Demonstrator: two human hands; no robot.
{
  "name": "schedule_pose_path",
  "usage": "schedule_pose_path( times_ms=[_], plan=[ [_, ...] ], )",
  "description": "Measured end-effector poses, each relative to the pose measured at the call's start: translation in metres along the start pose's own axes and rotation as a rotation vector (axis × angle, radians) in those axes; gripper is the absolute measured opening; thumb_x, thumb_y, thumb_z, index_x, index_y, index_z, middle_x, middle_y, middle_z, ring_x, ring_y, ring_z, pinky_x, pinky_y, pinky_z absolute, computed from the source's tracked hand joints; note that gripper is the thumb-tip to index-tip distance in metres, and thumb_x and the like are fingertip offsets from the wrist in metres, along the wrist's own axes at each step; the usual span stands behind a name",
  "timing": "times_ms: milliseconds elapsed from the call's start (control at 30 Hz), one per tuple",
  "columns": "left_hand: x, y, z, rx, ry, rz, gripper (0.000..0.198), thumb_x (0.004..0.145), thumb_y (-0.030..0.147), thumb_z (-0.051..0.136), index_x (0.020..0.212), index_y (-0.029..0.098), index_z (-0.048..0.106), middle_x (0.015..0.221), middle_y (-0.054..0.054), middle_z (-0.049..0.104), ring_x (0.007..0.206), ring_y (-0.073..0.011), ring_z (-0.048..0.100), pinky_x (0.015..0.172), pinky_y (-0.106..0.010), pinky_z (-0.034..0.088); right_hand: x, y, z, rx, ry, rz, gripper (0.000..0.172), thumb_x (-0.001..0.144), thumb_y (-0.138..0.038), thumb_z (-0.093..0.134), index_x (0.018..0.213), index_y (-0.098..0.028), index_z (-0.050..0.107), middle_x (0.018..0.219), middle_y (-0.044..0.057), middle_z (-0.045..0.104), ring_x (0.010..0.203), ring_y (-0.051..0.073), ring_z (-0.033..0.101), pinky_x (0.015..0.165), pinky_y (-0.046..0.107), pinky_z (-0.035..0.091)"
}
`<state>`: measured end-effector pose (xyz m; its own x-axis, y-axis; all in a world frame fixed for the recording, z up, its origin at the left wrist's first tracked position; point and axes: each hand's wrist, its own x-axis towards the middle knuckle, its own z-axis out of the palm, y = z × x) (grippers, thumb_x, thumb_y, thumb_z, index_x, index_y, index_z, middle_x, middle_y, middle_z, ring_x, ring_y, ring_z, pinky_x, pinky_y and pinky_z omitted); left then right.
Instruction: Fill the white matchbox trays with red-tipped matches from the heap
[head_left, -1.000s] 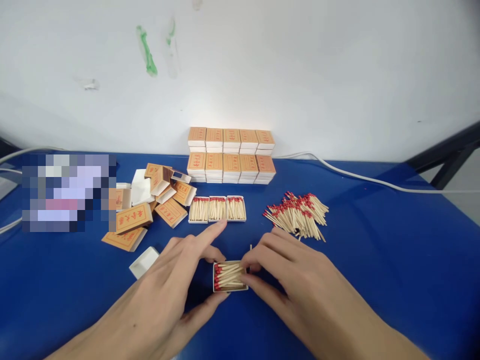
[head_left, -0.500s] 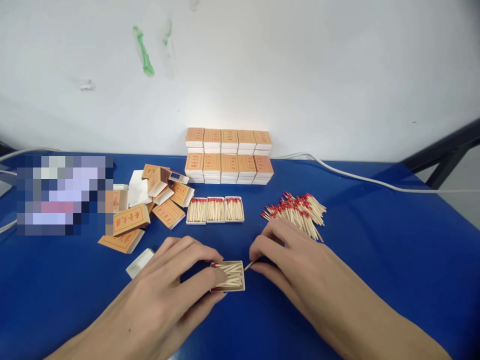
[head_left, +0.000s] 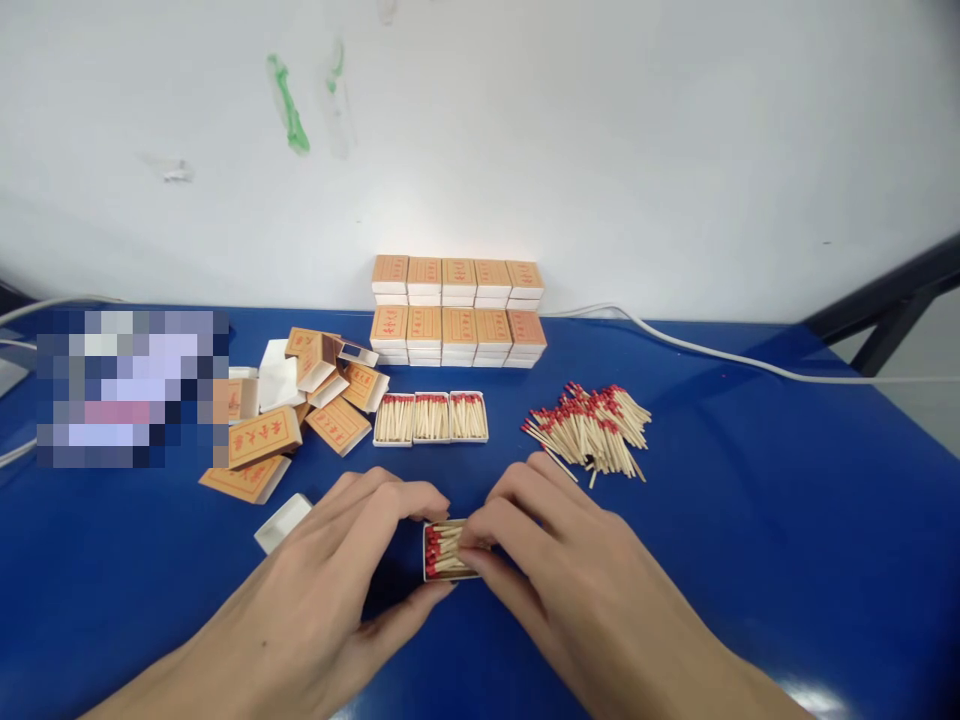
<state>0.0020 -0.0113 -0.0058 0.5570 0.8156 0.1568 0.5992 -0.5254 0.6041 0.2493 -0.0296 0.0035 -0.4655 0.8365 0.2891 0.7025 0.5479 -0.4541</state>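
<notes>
White cardboard tray of red-tipped matches, lower centre of frame, long axis left to right; left hand nips its far and near walls; right hand covers the right end, fingers pressed together, whether on a match, cannot tell; half a second ago these stood clear rightward, left forefinger across the matches.

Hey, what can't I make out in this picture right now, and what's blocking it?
All in the head view:
Right end of the match tray in front: covered by the right hand.
Whether that hand holds a match: its own fingers hide it.
Far-left object: blurred by pixelation.
Lower layers of the loose match pile: under the top matches.
Part of the white tray: behind the left hand.
</notes>
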Motion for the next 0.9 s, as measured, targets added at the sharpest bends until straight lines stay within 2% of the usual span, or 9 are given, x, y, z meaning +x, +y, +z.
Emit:
schedule_pose_path(
  times_ms=[100, 167, 300, 400, 533, 633, 700, 833, 900],
  plan=[
    [0.001, 0.0, -0.001, 0.004, 0.001, 0.015, 0.039, 0.108, 0.027, 0.07, 0.142, 0.038, 0.055, 0.122, 0.002, 0.076, 0.109, -0.0211, 0.079, 0.089, -0.035, 0.066, -0.002, -0.002, 0.001, 0.033, -0.002, 0.061, 0.015, 0.112, -0.014, 0.064, 0.103, -0.02, 0.074, 0.101, 0.007, 0.069, 0.094, 0.023, 0.069, 0.072, 0.034, 0.064],
    [0.0, -0.001, -0.002, 0.022, -0.011, 0.023, 0.044, 0.107, 0.026, 0.07, 0.146, 0.039, 0.053, 0.126, 0.001, 0.077, 0.114, -0.0218, 0.079, 0.091, -0.037, 0.068, -0.003, -0.002, -0.003, 0.085, -0.019, 0.113, 0.008, 0.109, -0.019, 0.071, 0.116, -0.022, 0.075, 0.114, 0.008, 0.07, 0.099, 0.023, 0.072, 0.074, 0.034, 0.066],
    [-0.002, -0.003, -0.005, 0.067, -0.014, -0.012, 0.052, 0.106, 0.028, 0.071, 0.152, 0.04, 0.048, 0.129, 0.001, 0.077, 0.119, -0.0219, 0.08, 0.096, -0.039, 0.07, -0.004, -0.001, -0.012, 0.12, -0.125, 0.111, 0.037, 0.099, -0.026, 0.087, 0.133, -0.023, 0.072, 0.134, 0.011, 0.067, 0.107, 0.025, 0.075, 0.082, 0.039, 0.071],
    [-0.004, -0.005, -0.007, 0.075, 0.002, -0.05, 0.053, 0.106, 0.034, 0.073, 0.152, 0.041, 0.049, 0.134, 0.001, 0.077, 0.123, -0.0222, 0.08, 0.1, -0.04, 0.07, -0.003, 0.0, -0.01, 0.087, -0.131, 0.092, 0.022, 0.102, -0.021, 0.082, 0.122, -0.022, 0.074, 0.123, 0.009, 0.07, 0.11, 0.026, 0.074, 0.08, 0.038, 0.07],
    [-0.001, -0.004, -0.009, 0.09, 0.044, -0.057, 0.059, 0.102, 0.035, 0.075, 0.155, 0.042, 0.051, 0.146, 0.001, 0.074, 0.13, -0.0237, 0.079, 0.105, -0.04, 0.07, -0.002, 0.0, -0.002, 0.013, -0.022, 0.129, 0.009, 0.104, -0.018, 0.075, 0.112, -0.02, 0.075, 0.109, 0.008, 0.07, 0.102, 0.027, 0.074, 0.079, 0.042, 0.07],
    [0.0, -0.003, -0.008, 0.073, 0.12, -0.045, 0.055, 0.102, 0.035, 0.075, 0.153, 0.041, 0.055, 0.144, 0.0, 0.076, 0.129, -0.025, 0.079, 0.104, -0.04, 0.07, -0.003, -0.001, 0.003, -0.016, 0.017, 0.134, 0.014, 0.098, -0.019, 0.079, 0.111, -0.021, 0.074, 0.106, 0.008, 0.071, 0.096, 0.027, 0.075, 0.072, 0.039, 0.067],
    [0.0, -0.003, -0.006, 0.077, 0.114, -0.048, 0.057, 0.101, 0.035, 0.076, 0.154, 0.041, 0.055, 0.141, -0.001, 0.077, 0.127, -0.0258, 0.08, 0.101, -0.04, 0.071, -0.004, -0.002, 0.005, -0.053, 0.039, 0.145, 0.018, 0.098, -0.023, 0.078, 0.116, -0.022, 0.074, 0.106, 0.007, 0.072, 0.09, 0.026, 0.076, 0.064, 0.036, 0.064],
    [-0.003, -0.006, -0.002, 0.064, 0.086, -0.093, 0.082, 0.1, 0.033, 0.076, 0.172, 0.042, 0.038, 0.135, -0.003, 0.079, 0.115, -0.0247, 0.083, 0.084, -0.033, 0.073, -0.005, -0.003, 0.004, -0.151, 0.032, 0.164, 0.035, 0.101, -0.034, 0.071, 0.133, -0.019, 0.07, 0.109, 0.01, 0.076, 0.081, 0.027, 0.078, 0.054, 0.037, 0.059],
    [-0.004, -0.006, -0.002, 0.061, 0.07, -0.1, 0.088, 0.101, 0.031, 0.074, 0.177, 0.043, 0.031, 0.134, -0.003, 0.079, 0.115, -0.0245, 0.083, 0.086, -0.034, 0.073, -0.006, -0.003, 0.001, -0.156, -0.013, 0.144, 0.045, 0.099, -0.044, 0.077, 0.136, -0.019, 0.069, 0.111, 0.012, 0.078, 0.083, 0.03, 0.08, 0.053, 0.038, 0.059]
  ],
)
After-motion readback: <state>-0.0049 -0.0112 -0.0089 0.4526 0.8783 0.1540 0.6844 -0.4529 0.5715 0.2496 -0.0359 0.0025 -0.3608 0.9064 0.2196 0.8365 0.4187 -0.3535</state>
